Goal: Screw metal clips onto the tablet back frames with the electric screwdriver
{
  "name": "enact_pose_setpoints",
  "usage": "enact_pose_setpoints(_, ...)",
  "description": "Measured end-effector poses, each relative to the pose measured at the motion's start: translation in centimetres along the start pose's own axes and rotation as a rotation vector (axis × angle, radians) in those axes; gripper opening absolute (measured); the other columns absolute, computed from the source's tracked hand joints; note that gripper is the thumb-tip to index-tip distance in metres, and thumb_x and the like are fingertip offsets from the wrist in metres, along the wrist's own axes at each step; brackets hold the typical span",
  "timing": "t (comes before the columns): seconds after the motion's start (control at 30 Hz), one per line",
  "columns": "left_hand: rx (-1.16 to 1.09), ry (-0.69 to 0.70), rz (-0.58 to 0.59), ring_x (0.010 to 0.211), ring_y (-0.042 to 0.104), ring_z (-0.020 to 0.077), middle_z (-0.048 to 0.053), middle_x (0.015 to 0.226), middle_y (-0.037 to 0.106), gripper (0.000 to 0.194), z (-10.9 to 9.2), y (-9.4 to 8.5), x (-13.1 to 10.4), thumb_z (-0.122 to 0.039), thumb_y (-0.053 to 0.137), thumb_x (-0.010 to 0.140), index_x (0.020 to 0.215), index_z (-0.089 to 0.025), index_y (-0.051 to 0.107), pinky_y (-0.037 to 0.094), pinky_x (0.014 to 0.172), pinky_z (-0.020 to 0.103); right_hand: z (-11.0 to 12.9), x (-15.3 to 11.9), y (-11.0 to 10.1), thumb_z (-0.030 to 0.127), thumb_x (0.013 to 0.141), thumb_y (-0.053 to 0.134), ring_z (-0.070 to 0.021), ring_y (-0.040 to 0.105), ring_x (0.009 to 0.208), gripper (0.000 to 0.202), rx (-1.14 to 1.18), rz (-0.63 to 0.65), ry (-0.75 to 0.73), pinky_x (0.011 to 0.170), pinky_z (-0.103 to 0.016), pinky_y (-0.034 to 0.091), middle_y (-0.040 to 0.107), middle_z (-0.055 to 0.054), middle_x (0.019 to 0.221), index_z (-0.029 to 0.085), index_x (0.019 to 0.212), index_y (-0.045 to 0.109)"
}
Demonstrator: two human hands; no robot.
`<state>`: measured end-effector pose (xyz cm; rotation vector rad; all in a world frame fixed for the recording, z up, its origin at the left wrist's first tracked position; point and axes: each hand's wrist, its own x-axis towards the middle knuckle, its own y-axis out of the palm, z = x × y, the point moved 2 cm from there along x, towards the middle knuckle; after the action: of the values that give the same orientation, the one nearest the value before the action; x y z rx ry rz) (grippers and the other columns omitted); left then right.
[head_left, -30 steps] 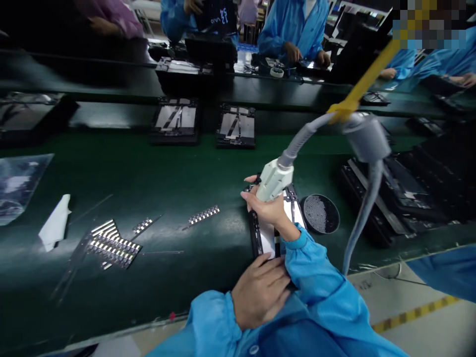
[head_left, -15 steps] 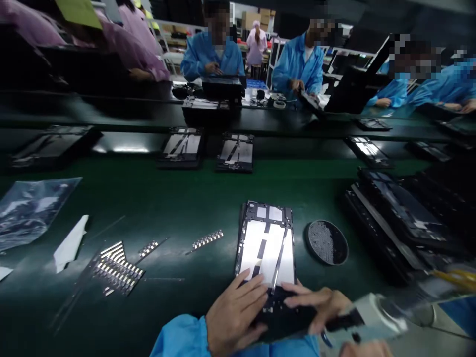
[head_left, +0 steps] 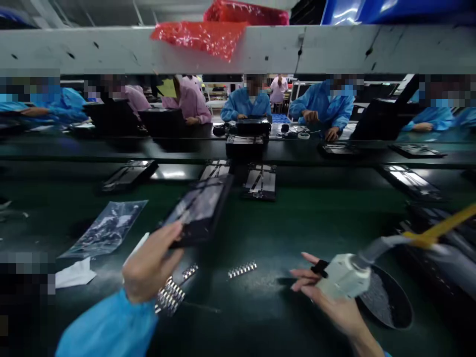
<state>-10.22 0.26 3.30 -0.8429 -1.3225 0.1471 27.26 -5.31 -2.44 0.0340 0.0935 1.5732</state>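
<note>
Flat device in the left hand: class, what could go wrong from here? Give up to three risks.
The flat device is tilted above the bench, held near one end by the left hand, so it might slip.
The round dish of tiny parts lies close to the pale tool in the right hand; a knock could spill them.
The left sleeve could brush the clustered strips nearby.

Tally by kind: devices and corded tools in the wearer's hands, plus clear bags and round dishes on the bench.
Device, in left hand: 1
Corded tool, in right hand: 1
Clear bag: 1
Round dish: 1
Total: 4
</note>
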Motion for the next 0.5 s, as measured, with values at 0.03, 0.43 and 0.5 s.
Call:
enact_pose_setpoints(0.03, 0.073, -0.019, -0.051, 0.099, 0.07, 0.0231, 0.006, 0.114, 0.072, 0.035, 2.8, 0.5, 0.7, -0.022, 0.064, 0.084, 0.119, -0.018, 0.063, 0.056, 0.092, 0.033, -0.5, 0.7, 0.6, 0.042, 0.078, 0.074, -0.0193, 0.069, 0.066, 0.056, -0.03, -0.031, 0.036, 0.068, -0.037, 0.059, 0.073, -0.007, 0.087, 0.025, 0.127, 0.052)
enact_pose_setpoints(0.43, 0.354, -0.351, 0.731, 0.115, 0.059, 0.0307, 0.015, 0.115, 0.068, 0.034, 19.0, 9.9, 7.4, -0.011, 0.042, 0.077, 0.105, -0.005, 0.061, 0.04, 0.102, 0.057, -1.5, 3.0, 2.4, 0.052, 0.072, 0.072, -0.0099, 0.047, 0.042, 0.06, -0.087, -0.111, 0.098, 0.046, -0.027, 0.042, 0.048, 0.007, 0.059, 0.017, 0.118, 0.057)
enact_pose_setpoints(0.5, 0.43, -0.379, 0.86, 0.121, 0.053, 0.0364, 0.019, 0.119, 0.065, 0.035, 18.4, 11.9, 8.5, -0.009, 0.046, 0.074, 0.105, -0.007, 0.062, 0.035, 0.101, 0.065, -1.9, 3.0, 2.4, 0.05, 0.072, 0.073, -0.0095, 0.046, 0.042, 0.06, -0.077, -0.113, 0.112, 0.046, -0.026, 0.043, 0.048, 0.007, 0.06, 0.018, 0.119, 0.057)
